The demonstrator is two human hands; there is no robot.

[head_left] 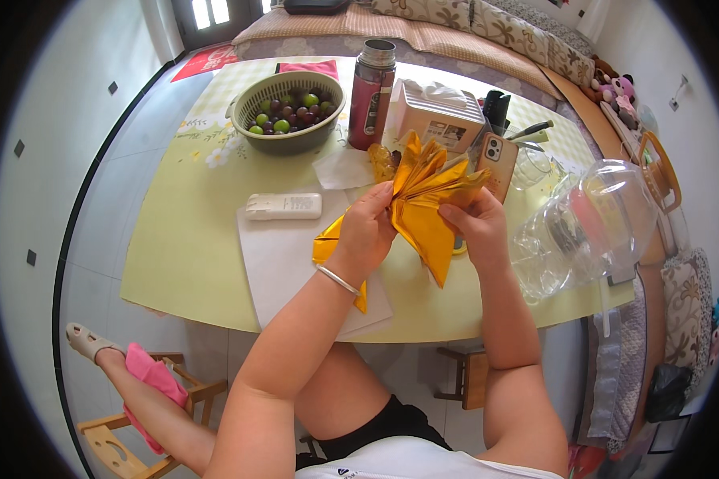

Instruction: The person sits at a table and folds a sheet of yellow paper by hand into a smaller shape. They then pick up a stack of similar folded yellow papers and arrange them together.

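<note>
Above the table I hold a piece of folded gold foil paper [425, 231], with pleats fanned out at its top and pointed flaps hanging below. My left hand [367, 227] grips its middle between thumb and fingers. On its right side, my right hand [478, 227] pinches the edge of a pleated wing. More gold foil [327, 242] shows behind my left hand and wrist; whether it belongs to the same piece I cannot tell. Beneath lie white sheets of paper [276, 267], with a white oblong case [284, 206] on their upper edge. A small yellow-and-blue thing [458, 246] is mostly hidden behind the foil.
A colander of grapes [252, 142], a red flask [371, 100] and a tissue box [439, 116] stand along the far side. An upright phone [498, 164] and a glass cup [533, 168] are behind my right hand. A large clear plastic jug [583, 215] lies at the right.
</note>
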